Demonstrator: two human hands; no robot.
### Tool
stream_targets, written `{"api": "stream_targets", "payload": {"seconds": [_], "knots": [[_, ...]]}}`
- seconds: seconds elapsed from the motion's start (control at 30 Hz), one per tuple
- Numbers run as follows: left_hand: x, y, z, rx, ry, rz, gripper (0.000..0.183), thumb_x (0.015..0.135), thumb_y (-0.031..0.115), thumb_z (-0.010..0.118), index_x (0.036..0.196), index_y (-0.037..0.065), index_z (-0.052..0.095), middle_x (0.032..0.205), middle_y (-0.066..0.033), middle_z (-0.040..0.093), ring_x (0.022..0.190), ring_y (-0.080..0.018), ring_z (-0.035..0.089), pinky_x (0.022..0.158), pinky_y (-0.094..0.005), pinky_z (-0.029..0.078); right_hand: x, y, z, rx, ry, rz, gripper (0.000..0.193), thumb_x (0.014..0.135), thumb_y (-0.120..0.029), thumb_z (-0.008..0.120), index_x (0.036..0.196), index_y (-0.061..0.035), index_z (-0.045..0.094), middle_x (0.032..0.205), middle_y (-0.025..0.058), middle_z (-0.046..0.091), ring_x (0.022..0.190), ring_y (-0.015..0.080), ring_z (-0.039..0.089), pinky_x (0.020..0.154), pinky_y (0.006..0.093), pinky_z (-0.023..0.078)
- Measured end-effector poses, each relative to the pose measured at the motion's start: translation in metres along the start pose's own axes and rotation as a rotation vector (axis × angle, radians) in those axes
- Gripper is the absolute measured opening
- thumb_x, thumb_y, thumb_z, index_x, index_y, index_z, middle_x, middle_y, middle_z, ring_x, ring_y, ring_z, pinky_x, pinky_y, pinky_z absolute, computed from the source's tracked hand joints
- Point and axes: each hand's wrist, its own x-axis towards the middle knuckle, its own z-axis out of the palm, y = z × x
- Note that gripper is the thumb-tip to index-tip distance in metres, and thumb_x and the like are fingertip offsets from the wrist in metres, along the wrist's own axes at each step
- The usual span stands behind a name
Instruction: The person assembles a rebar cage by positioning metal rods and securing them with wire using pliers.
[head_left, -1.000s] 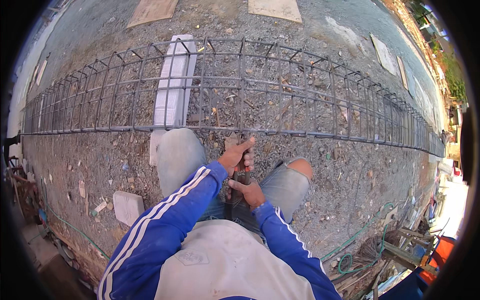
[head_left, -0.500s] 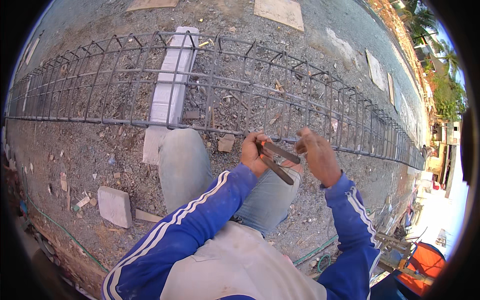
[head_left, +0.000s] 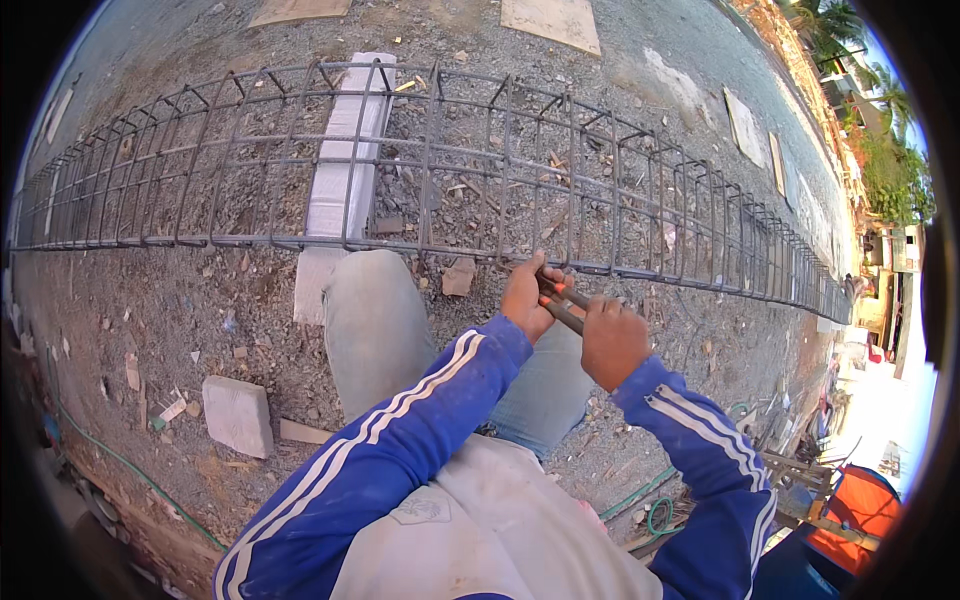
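Observation:
Just below the lower near bar of a long rebar cage (head_left: 428,185), I have a pair of pliers (head_left: 566,317) with dark handles and bits of orange. My left hand (head_left: 530,298) is closed around the head end, beside the bar; its fingers hide the jaws. My right hand (head_left: 613,343) makes a fist on the handle ends, so how far the handles are spread is hidden. I cannot tell whether the jaws grip any wire or touch the bar.
A pale block (head_left: 342,170) lies crosswise under the cage, its near end beside my left knee (head_left: 375,310). Another pale block (head_left: 238,415) sits on the gravel at left. Flat boards (head_left: 552,22) lie beyond the cage. A green hose (head_left: 660,515) and an orange-lined container (head_left: 855,510) are at lower right.
My right hand, which was raised with fingers apart beside the pliers, has come down and closed on the handles. My left hand has shifted slightly right along the bar with the pliers.

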Motion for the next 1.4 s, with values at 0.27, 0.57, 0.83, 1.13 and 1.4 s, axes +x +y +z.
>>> {"api": "stream_targets", "payload": {"seconds": [0.27, 0.57, 0.83, 1.13, 1.4], "knots": [[-0.004, -0.003, -0.034, 0.810, 0.228, 0.205, 0.042, 0.085, 0.036, 0.071, 0.059, 0.011, 0.048, 0.052, -0.0002, 0.046, 0.041, -0.0136, 0.047, 0.041, -0.0318, 0.042, -0.042, -0.099, 0.126, 0.680, 0.147, 0.494, 0.037, 0.073, -0.010, 0.061, 0.105, 0.0012, 0.048, 0.093, 0.0229, 0.060, 0.077, 0.0407, 0.064, 0.066, 0.0471, 0.053], [-0.009, 0.006, -0.055, 0.713, 0.087, 0.155, 0.033, 0.088, 0.037, 0.067, 0.075, 0.009, 0.056, 0.060, -0.0010, 0.054, 0.053, -0.0156, 0.057, 0.051, -0.0329, 0.051, -0.044, -0.088, 0.117, 0.947, 0.045, 0.437, 0.038, 0.079, -0.021, 0.067, 0.105, 0.0022, 0.051, 0.090, 0.0241, 0.062, 0.082, 0.0419, 0.063, 0.072, 0.0487, 0.050], [-0.006, 0.019, -0.078, 0.281, -0.380, -0.148, 0.033, 0.089, 0.036, 0.065, 0.106, 0.009, 0.058, 0.068, 0.0029, 0.057, 0.069, -0.0138, 0.063, 0.065, -0.0364, 0.056, -0.021, -0.037, 0.102, 1.738, -0.726, 0.212, 0.030, 0.089, -0.030, 0.066, 0.090, -0.0009, 0.060, 0.079, 0.0084, 0.062, 0.066, 0.0200, 0.062, 0.060, 0.0352, 0.051], [-0.021, 0.029, -0.085, 0.210, -0.355, -0.302, 0.035, 0.092, 0.042, 0.058, 0.099, 0.007, 0.058, 0.067, -0.0031, 0.060, 0.062, -0.0216, 0.062, 0.071, -0.0435, 0.057, -0.018, -0.075, 0.098, 2.201, -0.965, 0.418, 0.018, 0.089, -0.025, 0.065, 0.087, -0.0072, 0.059, 0.072, 0.0020, 0.052, 0.063, 0.0187, 0.054, 0.057, 0.0352, 0.047], [-0.032, 0.027, -0.071, 0.371, -0.224, -0.338, 0.042, 0.090, 0.047, 0.061, 0.067, 0.017, 0.043, 0.050, 0.0083, 0.035, 0.040, -0.0056, 0.038, 0.040, -0.0288, 0.036, -0.019, -0.104, 0.079, 2.125, -0.909, 0.588, 0.015, 0.082, -0.014, 0.058, 0.072, -0.0118, 0.048, 0.058, -0.0013, 0.036, 0.049, 0.0146, 0.038, 0.047, 0.0326, 0.036]]}}
